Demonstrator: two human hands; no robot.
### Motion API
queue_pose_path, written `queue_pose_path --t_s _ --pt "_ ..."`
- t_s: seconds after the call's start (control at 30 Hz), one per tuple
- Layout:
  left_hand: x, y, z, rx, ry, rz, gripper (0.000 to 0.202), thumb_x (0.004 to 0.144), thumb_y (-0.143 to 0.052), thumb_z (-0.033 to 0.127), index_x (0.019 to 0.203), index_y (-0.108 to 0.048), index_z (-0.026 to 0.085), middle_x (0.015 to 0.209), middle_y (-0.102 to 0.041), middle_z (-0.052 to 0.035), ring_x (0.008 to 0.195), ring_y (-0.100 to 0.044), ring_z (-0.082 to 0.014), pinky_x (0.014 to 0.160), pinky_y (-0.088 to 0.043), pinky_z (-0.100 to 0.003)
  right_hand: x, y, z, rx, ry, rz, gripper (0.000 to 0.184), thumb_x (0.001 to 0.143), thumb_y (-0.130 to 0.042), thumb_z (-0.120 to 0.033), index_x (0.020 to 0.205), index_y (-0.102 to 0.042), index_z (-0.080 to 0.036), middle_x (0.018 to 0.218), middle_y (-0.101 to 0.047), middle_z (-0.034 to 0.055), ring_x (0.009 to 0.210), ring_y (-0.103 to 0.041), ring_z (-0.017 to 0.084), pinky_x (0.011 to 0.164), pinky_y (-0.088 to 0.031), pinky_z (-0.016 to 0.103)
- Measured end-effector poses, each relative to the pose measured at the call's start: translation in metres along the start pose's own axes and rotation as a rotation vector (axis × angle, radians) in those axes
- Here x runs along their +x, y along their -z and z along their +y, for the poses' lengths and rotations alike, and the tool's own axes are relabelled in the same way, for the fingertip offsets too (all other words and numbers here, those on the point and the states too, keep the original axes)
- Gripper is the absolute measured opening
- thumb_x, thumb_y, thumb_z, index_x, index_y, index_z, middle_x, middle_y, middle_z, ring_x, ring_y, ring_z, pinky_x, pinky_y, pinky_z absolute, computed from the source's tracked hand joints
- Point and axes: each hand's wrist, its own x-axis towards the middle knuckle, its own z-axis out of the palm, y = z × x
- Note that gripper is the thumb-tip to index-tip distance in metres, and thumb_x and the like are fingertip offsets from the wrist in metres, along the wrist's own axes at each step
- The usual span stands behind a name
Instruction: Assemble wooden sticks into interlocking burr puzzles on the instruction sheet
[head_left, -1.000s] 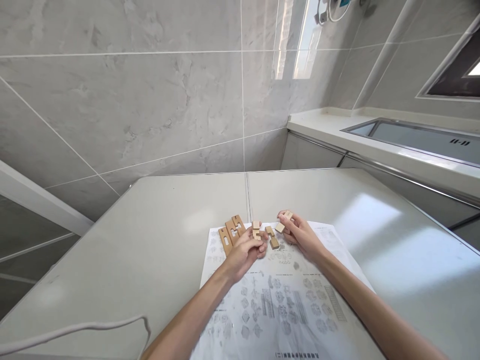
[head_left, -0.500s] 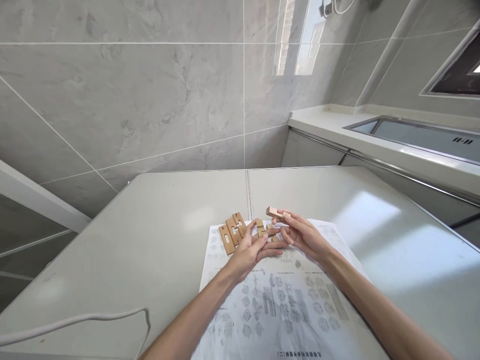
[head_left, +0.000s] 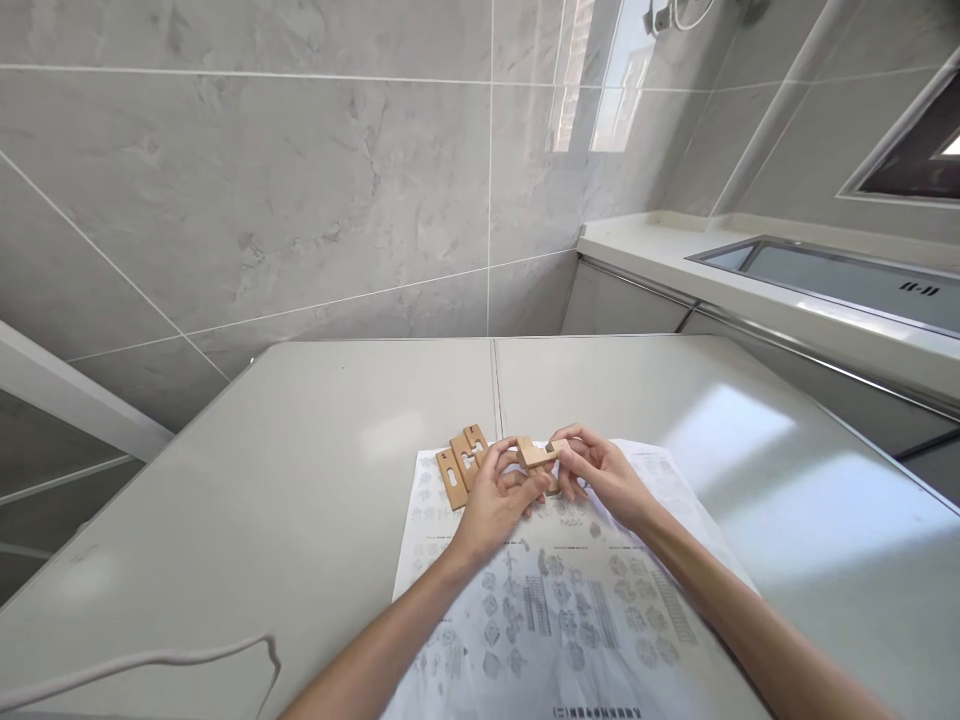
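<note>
Between my two hands is a notched wooden puzzle piece [head_left: 537, 456], held just above the printed sheet. Fingers and thumb of my left hand [head_left: 496, 492] close on its left end. My right hand [head_left: 598, 470] pinches its right end. Another bit of wood shows under it, mostly hidden by my fingers. Left of my left hand lie flat wooden pieces with cut-out slots [head_left: 453, 478], side by side on the sheet's upper left corner.
A large instruction sheet [head_left: 551, 640] with small printed diagrams lies on the pale table [head_left: 300, 480]. A white cable [head_left: 150, 660] crosses the lower left. Beyond the table are a tiled wall [head_left: 300, 200] and a counter [head_left: 645, 240] with a sink.
My right hand has brought its notched piece down and left to meet my left hand. Both hands now grip it, where before the left held other wood.
</note>
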Motion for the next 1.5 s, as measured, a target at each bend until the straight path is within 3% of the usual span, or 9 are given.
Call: queue_pose_path --t_s 0.23,0.37,0.53,0.7,0.8,1.07,1.27,1.4,1.5 --pt "-0.007 -0.004 0.007 0.048 0.029 -0.006 0.071 0.077 -0.090 0.040 0.135 -0.052 0.024 0.113 -0.070 -0.0058 0.092 -0.066 -0.0155 0.085 -0.054 -0.029 -0.001 0.001 0.007 -0.060 0.048 0.003 0.031 0.092 -0.077 -0.049 0.104 -0.068 -0.022 0.072 -0.064 -0.0011 0.059 -0.053 0.013 0.055 -0.041 0.026" --pt "-0.008 -0.003 0.008 0.078 0.027 -0.008 0.074 0.074 -0.092 0.039 0.135 -0.053 0.024 0.102 -0.068 -0.0021 0.077 -0.059 -0.0105 0.077 -0.052 -0.026 -0.001 0.000 0.011 -0.156 0.080 0.086 0.034 0.091 -0.077 -0.050 0.109 -0.069 -0.022 0.077 -0.069 0.0022 0.066 -0.060 0.017 0.059 -0.045 0.029" --pt "-0.007 -0.002 0.007 0.070 0.035 -0.018 0.078 0.071 -0.094 0.042 0.135 -0.052 0.022 0.101 -0.067 -0.0026 0.075 -0.060 -0.0108 0.075 -0.052 -0.026 -0.001 -0.001 0.013 -0.182 0.084 0.145 0.032 0.092 -0.076 -0.050 0.108 -0.071 -0.023 0.078 -0.068 0.0025 0.068 -0.060 0.017 0.060 -0.045 0.029" --pt "-0.004 -0.002 0.005 0.095 -0.033 -0.044 0.058 0.095 -0.063 0.060 0.133 -0.052 0.017 0.072 -0.065 0.0002 0.063 -0.063 -0.0148 0.064 -0.049 -0.027 -0.002 -0.002 0.014 -0.159 0.063 0.146 0.033 0.092 -0.075 -0.051 0.108 -0.069 -0.023 0.066 -0.057 -0.0028 0.058 -0.049 0.014 0.055 -0.038 0.027" --pt "-0.002 -0.001 0.003 0.111 -0.052 -0.015 0.052 0.098 -0.058 0.060 0.126 -0.055 0.016 0.066 -0.064 0.0011 0.061 -0.064 -0.0165 0.061 -0.049 -0.028 -0.002 -0.002 0.013 -0.159 0.053 0.118 0.033 0.092 -0.075 -0.051 0.107 -0.069 -0.022 0.065 -0.056 -0.0030 0.058 -0.048 0.013 0.056 -0.037 0.028" --pt "-0.004 -0.002 0.005 0.138 -0.082 -0.025 0.046 0.098 -0.061 0.056 0.126 -0.057 0.019 0.075 -0.066 -0.0003 0.067 -0.066 -0.0163 0.065 -0.051 -0.028 -0.002 -0.001 0.013 -0.149 0.026 0.113 0.035 0.093 -0.073 -0.052 0.108 -0.069 -0.021 0.063 -0.055 -0.0035 0.056 -0.046 0.013 0.054 -0.037 0.027" --pt "-0.009 -0.003 0.009 0.199 -0.013 -0.042 0.074 0.074 -0.091 0.040 0.136 -0.052 0.024 0.113 -0.071 -0.0077 0.092 -0.069 -0.0185 0.083 -0.056 -0.030 0.000 -0.005 0.010 -0.153 0.024 0.108 0.036 0.091 -0.075 -0.054 0.106 -0.069 -0.022 0.084 -0.070 0.0029 0.067 -0.059 0.016 0.060 -0.046 0.028" --pt "-0.006 -0.002 0.007 0.184 -0.019 -0.006 0.070 0.078 -0.088 0.041 0.135 -0.052 0.023 0.116 -0.071 -0.0083 0.091 -0.070 -0.0182 0.085 -0.057 -0.032 0.003 -0.006 0.008 -0.161 0.041 0.125 0.039 0.099 -0.062 -0.058 0.115 -0.065 -0.024 0.076 -0.065 -0.0016 0.053 -0.048 0.012 0.054 -0.041 0.027" --pt "-0.004 -0.002 0.007 0.154 -0.023 0.046 0.070 0.079 -0.087 0.041 0.135 -0.051 0.023 0.117 -0.072 -0.0090 0.092 -0.071 -0.0183 0.086 -0.058 -0.032 0.006 -0.003 0.010 -0.260 0.052 0.231 0.039 0.102 -0.053 -0.061 0.108 -0.063 -0.024 0.069 -0.060 -0.0040 0.050 -0.044 0.012 0.056 -0.040 0.028"
